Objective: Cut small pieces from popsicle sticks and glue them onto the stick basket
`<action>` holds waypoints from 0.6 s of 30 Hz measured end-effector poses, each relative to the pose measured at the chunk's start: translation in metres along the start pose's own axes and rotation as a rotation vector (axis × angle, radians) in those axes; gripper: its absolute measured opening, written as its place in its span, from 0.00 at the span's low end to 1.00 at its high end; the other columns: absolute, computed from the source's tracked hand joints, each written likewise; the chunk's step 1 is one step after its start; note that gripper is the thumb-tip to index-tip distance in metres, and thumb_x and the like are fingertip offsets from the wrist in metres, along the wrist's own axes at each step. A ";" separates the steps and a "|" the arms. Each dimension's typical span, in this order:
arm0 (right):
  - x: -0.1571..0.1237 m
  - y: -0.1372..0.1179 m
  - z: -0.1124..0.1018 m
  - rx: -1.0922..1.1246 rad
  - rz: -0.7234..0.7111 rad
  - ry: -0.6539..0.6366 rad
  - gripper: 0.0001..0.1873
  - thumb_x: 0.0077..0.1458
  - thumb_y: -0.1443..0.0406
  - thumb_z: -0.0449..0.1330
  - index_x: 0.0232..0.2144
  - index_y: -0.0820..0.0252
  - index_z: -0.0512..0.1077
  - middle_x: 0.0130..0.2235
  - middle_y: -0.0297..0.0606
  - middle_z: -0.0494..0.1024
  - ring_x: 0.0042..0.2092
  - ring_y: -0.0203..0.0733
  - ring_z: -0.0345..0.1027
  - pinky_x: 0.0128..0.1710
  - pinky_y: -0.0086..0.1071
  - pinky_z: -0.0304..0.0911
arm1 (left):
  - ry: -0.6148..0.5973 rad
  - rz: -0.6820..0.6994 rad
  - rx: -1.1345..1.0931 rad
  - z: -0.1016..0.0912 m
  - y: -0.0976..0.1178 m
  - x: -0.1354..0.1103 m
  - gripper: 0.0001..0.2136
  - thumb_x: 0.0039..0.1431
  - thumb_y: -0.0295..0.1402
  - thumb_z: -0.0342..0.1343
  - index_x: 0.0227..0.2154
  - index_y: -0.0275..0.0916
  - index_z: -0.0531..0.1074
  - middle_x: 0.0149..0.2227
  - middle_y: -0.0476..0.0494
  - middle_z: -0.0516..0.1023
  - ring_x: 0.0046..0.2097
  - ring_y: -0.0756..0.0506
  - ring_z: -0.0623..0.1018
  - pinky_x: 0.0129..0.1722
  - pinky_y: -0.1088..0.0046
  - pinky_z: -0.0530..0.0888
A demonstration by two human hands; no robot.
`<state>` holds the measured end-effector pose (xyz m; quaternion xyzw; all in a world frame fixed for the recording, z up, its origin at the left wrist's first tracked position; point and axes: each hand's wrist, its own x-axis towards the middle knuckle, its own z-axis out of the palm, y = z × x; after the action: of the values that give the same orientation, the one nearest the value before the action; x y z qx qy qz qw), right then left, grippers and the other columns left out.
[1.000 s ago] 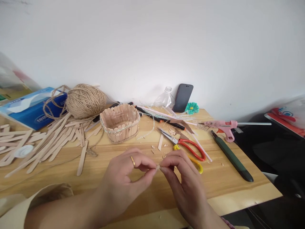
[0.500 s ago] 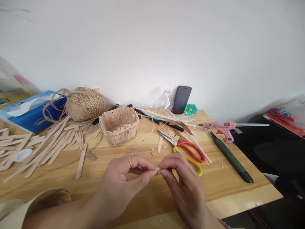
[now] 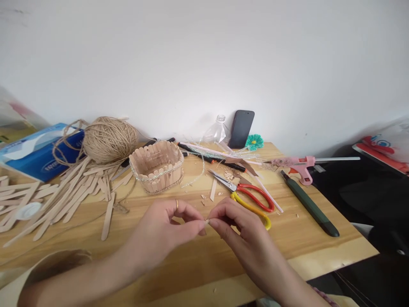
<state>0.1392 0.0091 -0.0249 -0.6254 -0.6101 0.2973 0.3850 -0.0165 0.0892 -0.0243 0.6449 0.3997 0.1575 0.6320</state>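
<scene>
My left hand (image 3: 174,232), with a ring on one finger, pinches a small beige piece of what looks like twine (image 3: 207,221) between thumb and fingertip. The thumb and forefinger of my right hand (image 3: 238,224) are closed on the same piece, so the fingertips of both hands almost meet. Most of the piece is hidden by the fingers. Just beyond my right hand lie scissors (image 3: 230,184) with one red and one yellow handle. A small basket of craft sticks (image 3: 162,178), trimmed with a glittery cord, stands behind my left hand.
At left are a ball of jute twine (image 3: 110,140), a blue tissue pack (image 3: 53,160) and many loose craft sticks (image 3: 76,192). A pink glue gun (image 3: 302,166) and a dark green cutter (image 3: 309,204) lie at right. At the wall are a phone (image 3: 242,128) and a cut bottle (image 3: 220,130).
Both hands have shifted slightly up and left, still pinching together. Less of the beige piece shows between the fingertips now. The view has moved a little.
</scene>
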 end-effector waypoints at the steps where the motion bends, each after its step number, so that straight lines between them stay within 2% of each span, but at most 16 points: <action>1: 0.001 -0.001 -0.001 -0.002 0.016 -0.027 0.09 0.59 0.68 0.54 0.26 0.59 0.67 0.27 0.31 0.68 0.29 0.35 0.62 0.28 0.27 0.57 | -0.021 -0.031 -0.003 -0.001 0.001 0.001 0.06 0.46 0.35 0.58 0.21 0.39 0.75 0.25 0.49 0.79 0.28 0.49 0.74 0.30 0.74 0.69; 6: 0.005 -0.008 -0.004 -0.054 0.047 -0.100 0.10 0.57 0.71 0.56 0.23 0.60 0.66 0.26 0.30 0.68 0.28 0.35 0.61 0.27 0.26 0.56 | -0.087 -0.129 -0.041 -0.004 0.002 0.006 0.06 0.44 0.34 0.59 0.20 0.38 0.75 0.22 0.50 0.78 0.25 0.51 0.70 0.28 0.75 0.67; 18: 0.006 -0.009 -0.007 -0.077 0.050 -0.136 0.09 0.58 0.70 0.55 0.25 0.60 0.68 0.28 0.31 0.70 0.31 0.35 0.63 0.30 0.27 0.56 | -0.122 -0.197 -0.163 -0.006 -0.001 0.009 0.05 0.44 0.32 0.60 0.20 0.37 0.76 0.21 0.49 0.79 0.22 0.53 0.70 0.25 0.78 0.68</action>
<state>0.1414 0.0143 -0.0130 -0.6333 -0.6300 0.3249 0.3107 -0.0148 0.0996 -0.0271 0.5573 0.4079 0.0872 0.7179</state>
